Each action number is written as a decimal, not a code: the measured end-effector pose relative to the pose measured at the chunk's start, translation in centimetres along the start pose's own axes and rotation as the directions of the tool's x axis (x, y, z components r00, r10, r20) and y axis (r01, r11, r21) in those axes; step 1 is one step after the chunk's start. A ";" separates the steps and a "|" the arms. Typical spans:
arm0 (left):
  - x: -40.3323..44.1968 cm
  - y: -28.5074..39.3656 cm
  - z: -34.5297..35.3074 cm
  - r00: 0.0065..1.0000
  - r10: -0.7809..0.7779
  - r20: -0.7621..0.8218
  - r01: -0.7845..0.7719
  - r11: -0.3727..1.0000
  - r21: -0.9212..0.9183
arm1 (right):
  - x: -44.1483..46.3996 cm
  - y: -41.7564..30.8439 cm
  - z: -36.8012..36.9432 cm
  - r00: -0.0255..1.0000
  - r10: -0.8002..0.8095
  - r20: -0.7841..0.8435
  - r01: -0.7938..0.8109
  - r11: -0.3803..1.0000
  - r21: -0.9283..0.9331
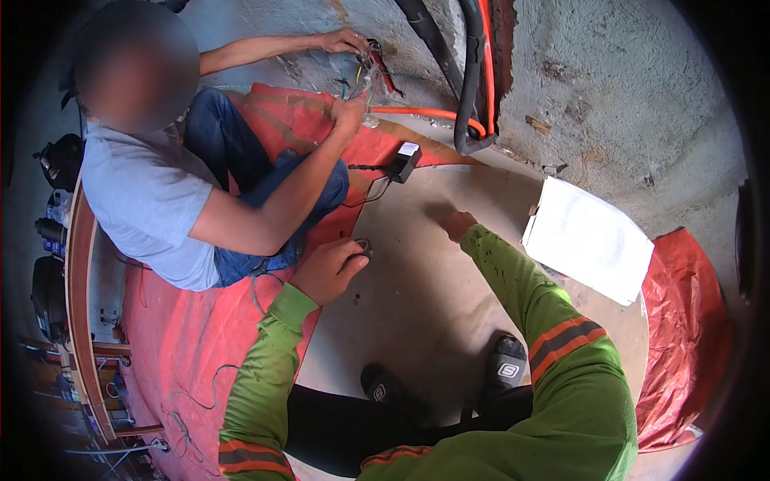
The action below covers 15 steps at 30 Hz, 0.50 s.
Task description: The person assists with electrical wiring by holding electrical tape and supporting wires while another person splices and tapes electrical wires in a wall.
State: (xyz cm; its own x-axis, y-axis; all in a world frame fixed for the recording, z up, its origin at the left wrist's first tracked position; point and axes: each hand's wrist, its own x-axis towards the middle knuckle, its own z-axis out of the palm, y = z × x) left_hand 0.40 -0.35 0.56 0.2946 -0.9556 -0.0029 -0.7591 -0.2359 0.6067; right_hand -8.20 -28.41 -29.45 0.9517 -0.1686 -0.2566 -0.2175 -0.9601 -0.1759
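Note:
My left hand (322, 272) is closed, its thumb and fingers pinching a small dark ring-like thing (365, 248) whose kind I cannot make out. Out over the bare floor, my right hand (459, 225) looks curled, its fingers mostly turned away from view. Whether it holds anything is hidden. Ahead of both hands, a black box-shaped adapter (403, 163) with a white label and a cable lies at the edge of the red sheet. To the right of my right hand is a white panel or box (589, 239), brightly lit.
A co-worker (152, 192) sits at the left, both hands at loose wires (365, 72) by the wall. Thick black conduits (465, 88) and an orange tube (425, 112) run down there. A red sheet (184, 345) covers the left floor; crumpled red sheeting (682, 329) lies right.

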 end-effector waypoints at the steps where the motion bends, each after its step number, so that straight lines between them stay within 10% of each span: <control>1: 0.0 0.1 0.0 1.000 -0.010 0.005 0.010 1.000 -0.007 | 0.1 0.2 0.3 1.000 -0.014 -0.015 0.014 1.000 0.018; 15: 0.2 0.0 0.3 1.000 0.028 -0.007 -0.028 1.000 -0.003 | -0.5 0.2 -0.3 1.000 -0.007 0.018 0.007 1.000 0.017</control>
State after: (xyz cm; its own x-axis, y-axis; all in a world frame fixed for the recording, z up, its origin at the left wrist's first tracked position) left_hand 0.30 -0.57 0.28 0.2777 -0.9605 0.0199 -0.7654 -0.2087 0.6087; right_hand -8.70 -28.59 -29.04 0.9492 -0.1579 -0.2720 -0.2147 -0.9573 -0.1935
